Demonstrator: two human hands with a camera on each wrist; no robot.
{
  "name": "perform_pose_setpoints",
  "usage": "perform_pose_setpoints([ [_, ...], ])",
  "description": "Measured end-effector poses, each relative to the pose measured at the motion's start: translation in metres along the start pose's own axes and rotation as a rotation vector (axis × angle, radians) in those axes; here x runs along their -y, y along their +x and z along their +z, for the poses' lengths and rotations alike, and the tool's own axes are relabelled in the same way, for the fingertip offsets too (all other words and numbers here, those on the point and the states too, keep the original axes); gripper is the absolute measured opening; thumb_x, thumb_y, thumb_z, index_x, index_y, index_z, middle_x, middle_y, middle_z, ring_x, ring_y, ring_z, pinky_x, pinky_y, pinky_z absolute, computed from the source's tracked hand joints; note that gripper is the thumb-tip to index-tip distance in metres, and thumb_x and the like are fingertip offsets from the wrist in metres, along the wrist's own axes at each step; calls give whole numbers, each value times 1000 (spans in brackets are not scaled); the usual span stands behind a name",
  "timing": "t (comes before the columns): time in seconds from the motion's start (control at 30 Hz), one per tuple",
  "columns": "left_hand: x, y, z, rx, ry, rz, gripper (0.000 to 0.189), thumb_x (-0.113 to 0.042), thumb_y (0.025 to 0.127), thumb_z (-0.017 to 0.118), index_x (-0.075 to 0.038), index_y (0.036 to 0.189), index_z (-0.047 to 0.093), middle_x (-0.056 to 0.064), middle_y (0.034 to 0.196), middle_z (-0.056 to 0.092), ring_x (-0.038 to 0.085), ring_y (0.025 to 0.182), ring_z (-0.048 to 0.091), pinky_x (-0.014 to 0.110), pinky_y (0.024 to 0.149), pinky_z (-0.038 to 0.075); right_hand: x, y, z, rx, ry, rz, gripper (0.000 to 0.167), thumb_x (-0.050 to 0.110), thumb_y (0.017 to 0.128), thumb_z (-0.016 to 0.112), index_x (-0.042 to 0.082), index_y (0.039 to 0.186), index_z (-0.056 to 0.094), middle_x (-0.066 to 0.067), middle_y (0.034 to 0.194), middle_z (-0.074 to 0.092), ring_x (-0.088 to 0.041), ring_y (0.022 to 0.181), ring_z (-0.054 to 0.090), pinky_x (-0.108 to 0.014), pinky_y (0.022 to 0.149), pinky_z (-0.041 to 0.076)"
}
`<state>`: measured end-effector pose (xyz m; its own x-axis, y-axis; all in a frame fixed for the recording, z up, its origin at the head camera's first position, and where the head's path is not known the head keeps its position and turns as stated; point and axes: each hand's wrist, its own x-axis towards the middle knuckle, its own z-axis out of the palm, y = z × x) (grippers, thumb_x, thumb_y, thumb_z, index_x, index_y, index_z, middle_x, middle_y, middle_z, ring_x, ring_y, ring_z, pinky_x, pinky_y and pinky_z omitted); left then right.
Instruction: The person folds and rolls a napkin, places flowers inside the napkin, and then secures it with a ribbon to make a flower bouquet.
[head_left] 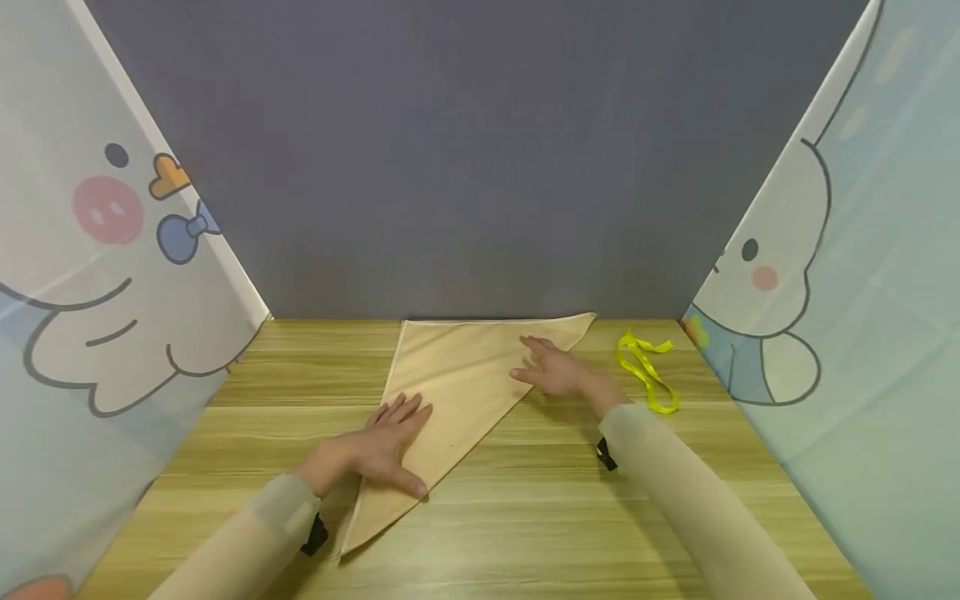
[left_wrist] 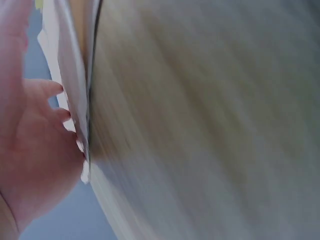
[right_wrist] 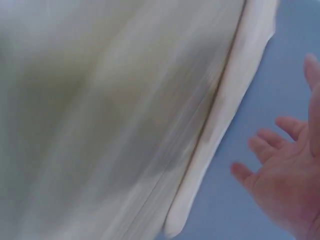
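Observation:
A beige cloth (head_left: 450, 392), folded into a triangle, lies on the wooden table with its long slanted edge facing the front right. My left hand (head_left: 390, 450) rests on its left part with fingers spread, the thumb by the slanted edge. In the left wrist view the left hand (left_wrist: 40, 145) touches the cloth (left_wrist: 75, 65). Over the right part of the cloth is my right hand (head_left: 553, 369), fingers extended. The right wrist view shows the right hand (right_wrist: 285, 175) apart from the cloth (right_wrist: 220, 130), raised above it with nothing held.
A yellow ribbon (head_left: 647, 371) lies loosely looped on the table, right of the cloth. The wooden tabletop (head_left: 525, 533) ends at a grey back panel (head_left: 480, 167). Cartoon-printed curtains (head_left: 862, 250) border both sides.

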<state>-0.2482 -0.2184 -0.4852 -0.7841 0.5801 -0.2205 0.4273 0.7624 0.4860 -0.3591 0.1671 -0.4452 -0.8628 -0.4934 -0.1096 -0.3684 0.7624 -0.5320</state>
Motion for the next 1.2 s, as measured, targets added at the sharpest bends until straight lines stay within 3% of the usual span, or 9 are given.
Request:
perform_pose_setpoints([
  [0.1,12,-8,0,-103,-79,17,107,-66,96,76,-10,174,30,20,184,14,49,170,2,79,130,5,21,-14,17,12,102,-78,75,51,113,58,9,171,37,-22,176,36,-46,160,39,-64,128,37],
  [0.17,19,-16,-2,-192,-135,56,82,-56,103,72,-10,166,47,19,176,38,48,165,26,76,129,21,34,-23,28,25,191,-128,65,44,114,59,7,166,46,-19,170,46,-42,154,49,-61,125,43],
  [0.23,25,-26,-5,-238,-213,91,60,-44,107,72,-10,155,61,15,156,61,38,146,54,60,120,44,46,-32,40,36,280,-169,57,38,114,60,5,161,52,-19,164,53,-37,145,60,-56,118,51],
  [0.3,30,-37,-7,-236,-302,132,42,-33,109,71,-9,144,70,12,133,73,25,118,69,42,99,59,59,-40,49,46,361,-198,50,33,114,61,3,154,59,-19,156,61,-32,131,68,-47,109,58],
  [0.4,38,-54,-10,-141,-454,189,28,-19,110,69,-4,133,75,14,116,78,8,92,70,25,77,58,76,-47,66,66,449,-219,43,29,113,63,0,145,66,-18,141,70,-27,112,73,-33,92,61],
  [0.53,44,-69,-11,44,-612,266,23,-8,110,64,2,127,76,28,114,77,5,88,71,25,74,61,102,-51,90,148,553,-220,37,25,111,66,1,139,70,-13,125,76,-25,100,75,-29,80,61],
  [0.73,46,-79,-13,216,-762,242,23,-6,111,60,7,125,73,35,106,73,6,79,71,20,56,49,140,-53,124,397,607,-223,30,22,107,71,5,131,75,-10,107,81,-11,84,74,-24,66,58],
  [0.97,53,-76,-11,330,-849,181,29,-9,114,55,9,132,67,19,116,78,9,86,76,18,60,51,164,-48,145,480,593,-223,26,12,102,76,6,127,77,11,97,78,-3,76,68,-19,60,50],
  [1.2,59,-72,-5,346,-864,186,28,-8,113,55,9,133,66,6,116,78,7,88,75,16,60,50,177,-42,155,483,539,-226,29,8,96,82,7,125,78,11,104,79,3,80,66,-18,63,51],
])
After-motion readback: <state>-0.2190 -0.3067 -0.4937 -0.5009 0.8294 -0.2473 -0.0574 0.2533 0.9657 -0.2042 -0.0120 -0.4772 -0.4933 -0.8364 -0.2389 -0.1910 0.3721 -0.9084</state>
